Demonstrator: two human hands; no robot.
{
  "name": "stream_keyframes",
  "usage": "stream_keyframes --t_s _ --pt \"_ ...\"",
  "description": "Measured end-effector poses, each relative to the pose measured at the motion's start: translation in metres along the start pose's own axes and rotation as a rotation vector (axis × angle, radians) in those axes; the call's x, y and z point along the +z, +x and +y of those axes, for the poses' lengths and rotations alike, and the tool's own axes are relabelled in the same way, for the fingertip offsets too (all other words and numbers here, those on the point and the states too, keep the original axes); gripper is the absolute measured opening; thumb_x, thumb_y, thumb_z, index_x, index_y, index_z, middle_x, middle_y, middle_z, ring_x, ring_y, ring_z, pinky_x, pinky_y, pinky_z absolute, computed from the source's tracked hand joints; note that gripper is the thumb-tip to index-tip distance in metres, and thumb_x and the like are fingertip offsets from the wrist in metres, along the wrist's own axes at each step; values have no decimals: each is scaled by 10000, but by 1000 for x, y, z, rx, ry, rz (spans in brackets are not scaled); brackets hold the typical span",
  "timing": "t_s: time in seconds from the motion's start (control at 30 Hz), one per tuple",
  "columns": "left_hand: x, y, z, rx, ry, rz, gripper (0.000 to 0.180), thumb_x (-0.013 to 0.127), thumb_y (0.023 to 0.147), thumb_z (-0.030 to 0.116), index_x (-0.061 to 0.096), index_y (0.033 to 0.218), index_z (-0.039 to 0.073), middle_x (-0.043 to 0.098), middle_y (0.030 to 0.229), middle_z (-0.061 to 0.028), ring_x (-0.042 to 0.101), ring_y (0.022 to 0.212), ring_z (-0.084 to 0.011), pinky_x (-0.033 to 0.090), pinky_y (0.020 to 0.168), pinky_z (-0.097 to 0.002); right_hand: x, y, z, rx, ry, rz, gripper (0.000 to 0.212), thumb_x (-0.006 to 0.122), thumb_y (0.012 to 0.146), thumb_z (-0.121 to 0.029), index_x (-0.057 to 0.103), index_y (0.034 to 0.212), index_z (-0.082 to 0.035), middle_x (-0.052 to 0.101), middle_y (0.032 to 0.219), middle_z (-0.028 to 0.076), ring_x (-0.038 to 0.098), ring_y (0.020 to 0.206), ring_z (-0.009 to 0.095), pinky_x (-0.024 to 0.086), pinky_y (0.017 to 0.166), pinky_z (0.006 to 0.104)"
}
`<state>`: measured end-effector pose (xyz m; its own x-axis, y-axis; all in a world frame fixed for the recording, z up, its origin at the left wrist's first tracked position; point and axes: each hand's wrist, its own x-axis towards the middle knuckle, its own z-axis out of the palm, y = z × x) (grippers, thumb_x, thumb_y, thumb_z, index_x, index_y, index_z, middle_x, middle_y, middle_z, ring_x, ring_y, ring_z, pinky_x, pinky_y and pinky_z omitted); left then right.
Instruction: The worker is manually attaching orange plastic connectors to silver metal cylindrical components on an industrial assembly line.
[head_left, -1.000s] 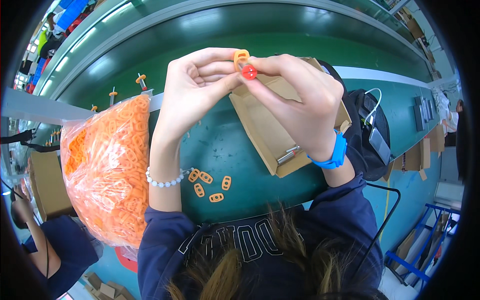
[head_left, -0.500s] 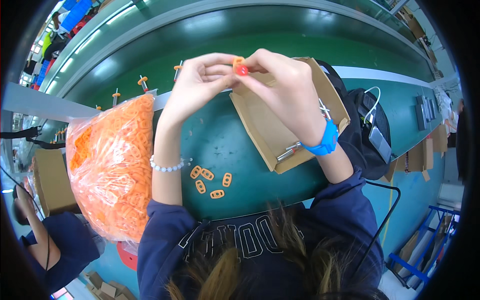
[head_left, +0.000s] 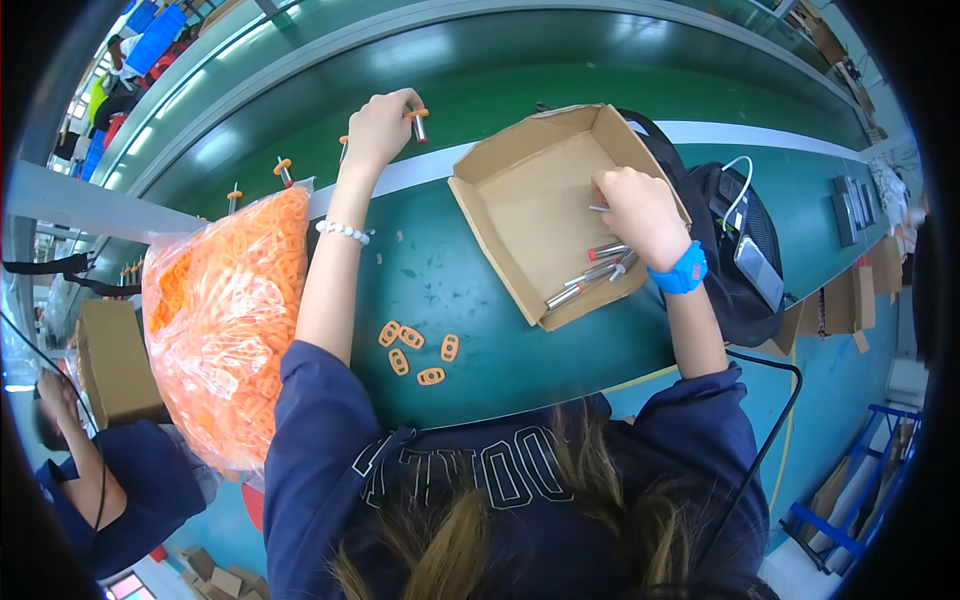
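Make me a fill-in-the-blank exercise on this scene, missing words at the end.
The left hand holds a metal rod bearing an ____-coloured ring.
The ____ hand is at the cardboard box.
Exactly ____ loose holed pieces lie on the green table.
The filled plastic bag is to the ____ of the left forearm.
Missing words: orange; right; five; left.

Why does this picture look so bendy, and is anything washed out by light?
In the head view, the wide fisheye lens bows the long white strip and leaves black corners; in that head view, white glare washes out patches of the plastic bag, pale reflections smear the green surface, yet the loose orange pieces look clear.
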<state>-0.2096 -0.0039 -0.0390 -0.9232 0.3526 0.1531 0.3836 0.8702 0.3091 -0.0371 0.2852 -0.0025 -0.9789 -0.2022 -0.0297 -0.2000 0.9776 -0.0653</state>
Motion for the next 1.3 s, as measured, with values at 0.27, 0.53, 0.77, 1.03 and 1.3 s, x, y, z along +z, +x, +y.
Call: stream_keyframes --t_s 0.27,0.53,0.77,1.03,1.3 --pt "-4 -41 -1 -2 83 90 344 604 826 133 590 1170 119 622 1188 -105 582 1097 -284 488 883 -395 11 4 2 15 28 46 149 592 714 9 601 859 -20 644 854 161 643 850 338 523 734 418" --pt "-90 -168 59 -276 26 -379 271 678 716 98 624 981 106 657 931 -97 638 921 -272 516 751 -381 15 2 14 72 -37 90 44 611 742 31 628 781 18 648 791 212 664 805 359 550 709 421" --pt "-68 -236 60 -364 -1 -493 289 766 679 126 613 920 80 608 707 -64 614 686 -231 507 649 -351 15 11 11 12 -59 100 53 591 732 2 617 778 8 644 777 207 644 798 361 518 737 458" --pt "-55 -235 39 -225 -365 -141 226 698 741 -11 611 949 -15 581 832 -108 595 705 -179 496 636 -275 13 19 1 62 -109 27 88 631 692 13 592 756 -32 648 734 157 645 758 352 511 685 442" --pt "-72 -182 65 12 -673 218 234 663 805 33 639 1036 13 655 986 -89 641 823 -183 491 665 -285 17 31 7 13 -49 -17 155 603 680 36 553 824 6 620 849 193 608 862 379 483 753 462"
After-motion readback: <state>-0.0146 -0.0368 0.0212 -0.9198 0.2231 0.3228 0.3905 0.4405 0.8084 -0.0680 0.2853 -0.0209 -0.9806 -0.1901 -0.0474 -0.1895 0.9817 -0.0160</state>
